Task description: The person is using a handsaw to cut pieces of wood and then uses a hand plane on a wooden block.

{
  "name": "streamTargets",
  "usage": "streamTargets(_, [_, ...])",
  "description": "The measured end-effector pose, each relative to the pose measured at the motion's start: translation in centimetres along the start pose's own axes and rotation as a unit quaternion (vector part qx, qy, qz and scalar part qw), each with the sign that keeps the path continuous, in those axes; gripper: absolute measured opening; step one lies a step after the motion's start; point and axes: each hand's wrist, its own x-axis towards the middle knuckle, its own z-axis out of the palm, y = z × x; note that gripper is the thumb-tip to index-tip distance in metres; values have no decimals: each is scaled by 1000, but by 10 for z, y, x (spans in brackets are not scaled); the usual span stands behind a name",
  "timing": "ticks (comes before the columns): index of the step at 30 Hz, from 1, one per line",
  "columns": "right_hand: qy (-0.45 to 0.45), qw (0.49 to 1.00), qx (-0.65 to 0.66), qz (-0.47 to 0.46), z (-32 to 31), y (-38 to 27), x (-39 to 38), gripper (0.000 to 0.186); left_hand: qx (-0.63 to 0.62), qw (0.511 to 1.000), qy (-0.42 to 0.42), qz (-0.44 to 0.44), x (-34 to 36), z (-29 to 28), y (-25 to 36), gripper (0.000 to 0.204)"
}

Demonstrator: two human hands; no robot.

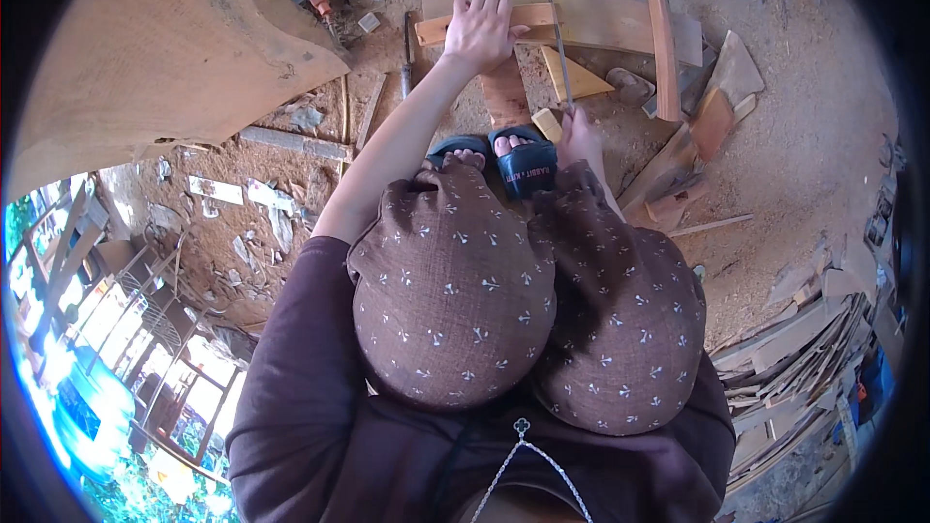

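**A:** What are we looking at in the upper centre of the frame?

**B:** We are squatting over a reddish wooden strip (484,21) that is lying across a wider pale board (601,19). Our left hand (478,31) is pressing down flat on the strip, fingers spread and not curled around anything. Our right hand (581,133), just right of centre, is closed around the lower end of a thin saw blade (556,34), which is running up and away toward the strip; the handle itself is hidden inside the fist.

**A:** And underfoot?

**B:** Our sandalled feet (504,157) are resting on a narrow plank (506,92) that is reaching toward the work.

**A:** How are we doing this stroke well?

**B:** In our judgement, we are keeping the blade in line with the forearm, letting long light strokes do the cutting, and holding the left palm's weight close beside the cut so the strip is not chattering. The fingertips are lying near the blade's line, so we are keeping them back from it.

**A:** Anything nearby to mind?

**B:** A curved reddish slat (662,39) and a wedge offcut (578,77) are lying just right of the blade, clear of its travel.
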Motion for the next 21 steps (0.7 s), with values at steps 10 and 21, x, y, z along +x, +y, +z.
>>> streamTargets(10, [-34, 998, -30, -53, -17, -18, 61, 26, 26, 997, 54, -38, 21, 6, -18, 39])
streamTargets(21, [-40, 996, -23, -81, -18, -43, 108, 26, 11, 999, 34, 2, 19, 4, -12, 44])
